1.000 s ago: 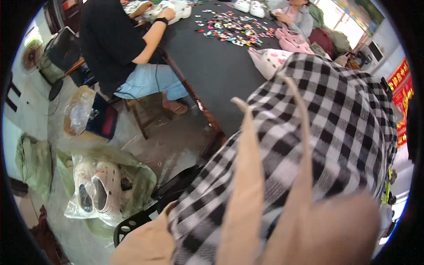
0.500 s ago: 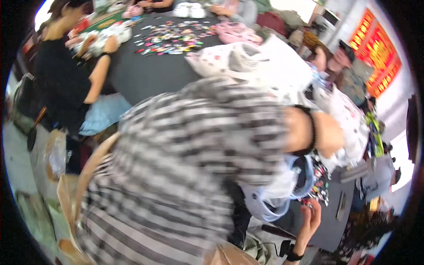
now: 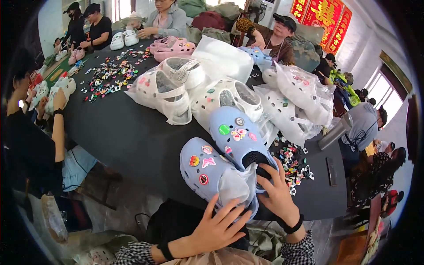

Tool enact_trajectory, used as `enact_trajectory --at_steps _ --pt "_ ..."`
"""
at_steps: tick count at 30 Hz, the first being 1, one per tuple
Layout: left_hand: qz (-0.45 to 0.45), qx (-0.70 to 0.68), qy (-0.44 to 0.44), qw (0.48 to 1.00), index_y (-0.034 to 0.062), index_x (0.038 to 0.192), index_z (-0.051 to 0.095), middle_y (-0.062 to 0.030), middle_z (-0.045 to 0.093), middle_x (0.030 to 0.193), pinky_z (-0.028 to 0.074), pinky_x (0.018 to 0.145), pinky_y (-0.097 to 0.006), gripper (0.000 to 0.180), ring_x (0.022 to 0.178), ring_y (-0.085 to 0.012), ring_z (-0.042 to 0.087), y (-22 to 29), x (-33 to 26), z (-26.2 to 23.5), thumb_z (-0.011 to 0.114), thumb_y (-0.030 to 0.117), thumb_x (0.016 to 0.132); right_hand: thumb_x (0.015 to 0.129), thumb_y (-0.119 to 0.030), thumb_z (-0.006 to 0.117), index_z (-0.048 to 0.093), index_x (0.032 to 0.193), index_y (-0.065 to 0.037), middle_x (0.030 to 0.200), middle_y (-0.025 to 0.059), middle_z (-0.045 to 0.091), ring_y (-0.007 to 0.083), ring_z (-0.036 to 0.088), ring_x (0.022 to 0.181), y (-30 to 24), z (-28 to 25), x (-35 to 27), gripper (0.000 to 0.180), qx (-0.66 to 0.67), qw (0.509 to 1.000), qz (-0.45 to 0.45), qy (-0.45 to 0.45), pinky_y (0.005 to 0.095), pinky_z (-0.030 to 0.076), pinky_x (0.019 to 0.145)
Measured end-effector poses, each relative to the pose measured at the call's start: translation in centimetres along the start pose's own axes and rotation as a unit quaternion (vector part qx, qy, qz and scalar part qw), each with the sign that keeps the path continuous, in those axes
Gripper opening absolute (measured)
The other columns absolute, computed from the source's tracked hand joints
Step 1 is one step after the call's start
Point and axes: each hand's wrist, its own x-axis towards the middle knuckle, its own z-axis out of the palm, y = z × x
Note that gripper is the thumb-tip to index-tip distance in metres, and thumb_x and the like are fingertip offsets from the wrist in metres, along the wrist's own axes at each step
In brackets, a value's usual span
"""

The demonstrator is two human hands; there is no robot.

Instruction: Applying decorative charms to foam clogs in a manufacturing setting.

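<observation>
two light-blue clogs (image 3: 198, 171) sit side by side at the near edge of the dark counter (image 3: 132, 132), toes pointing away. four charms show on the left clog, five on the right, among them one green ball and two butterfly shapes. one piece of translucent film (image 3: 234, 190) lies in the left clog's opening. the left hand (image 3: 223, 229) is wide, its fingers spread over that clog's heel; the right hand (image 3: 277, 194) has bent fingers at the right clog's heel, though i cannot tell whether they grip. each wrist wears one black band.

beyond lie what seem to be three bagged pairs of white clogs (image 3: 225, 95), overlapping too much to count surely; one bag bears dark print. farther off is one pair of pink clogs (image 3: 171, 47). there are two heaps of loose charms (image 3: 112, 75), one metal cylinder (image 3: 335, 132) and one dark bar (image 3: 331, 171). red wall panels (image 3: 324, 18) carry yellow characters.
</observation>
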Motion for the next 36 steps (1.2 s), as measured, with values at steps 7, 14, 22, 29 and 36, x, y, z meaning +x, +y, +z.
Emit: enact_trajectory --at_steps 7,14,22,29,36 --pt "0.052 0.176 0.033 0.983 0.0171 0.115 0.061 -0.0045 0.055 0.131 0.019 0.115 -0.067 0.041 0.137 -0.0262 0.042 -2.9 -1.1 3.7 0.074 0.040 0.084 0.063 -0.008 0.086 0.067 0.122 -0.016 0.122 0.0095 0.060 0.0488 0.045 0.133 -0.7 0.5 -0.6 0.062 0.008 0.996 0.018 0.092 0.0554 0.047 0.104" --pt "0.005 0.074 -0.003 0.997 0.0202 0.112 0.060 -0.0078 0.052 0.130 0.017 0.115 -0.071 0.050 0.130 -0.0403 0.042 -7.4 -4.3 -6.1 0.085 0.038 0.073 0.058 -0.024 0.091 0.076 0.109 -0.021 0.097 0.0007 0.060 0.0443 0.056 0.119 -6.4 -1.4 0.0 0.054 -0.043 0.987 -0.064 0.140 0.0577 0.047 0.091" --pt "-0.105 0.131 -0.064 0.984 0.0184 0.108 0.067 -0.0072 0.054 0.133 0.029 0.113 -0.069 0.041 0.138 -0.0431 0.038 -8.5 -7.2 -12.2 0.078 0.013 0.068 0.058 -0.025 0.093 0.076 0.110 -0.018 0.099 -0.0042 0.066 0.0382 0.057 0.108 -11.3 0.2 -2.8 0.055 -0.002 0.995 0.001 0.095 0.0447 0.047 0.085" --pt "-0.256 -0.079 0.154 0.951 -0.0040 0.116 0.065 -0.0203 0.065 0.121 0.040 0.110 -0.051 0.040 0.121 -0.0401 0.059 -6.8 -3.5 -13.3 0.056 0.017 0.084 0.069 -0.037 0.090 0.071 0.119 -0.009 0.130 0.0144 0.053 0.0279 0.055 0.105 -9.9 1.0 -4.8 0.061 0.173 0.972 0.132 0.090 0.0407 0.048 0.087" --pt "-0.342 -0.173 0.110 0.917 -0.0024 0.153 0.032 -0.0202 0.040 0.152 0.030 0.116 -0.042 0.076 0.139 -0.0310 0.041 -10.3 -0.3 -8.7 0.064 0.018 0.087 0.087 -0.030 0.074 0.051 0.143 -0.002 0.153 0.0231 0.037 0.0376 0.041 0.140 -6.2 1.0 -1.5 0.066 0.369 0.898 0.186 0.147 0.0453 0.037 0.111"
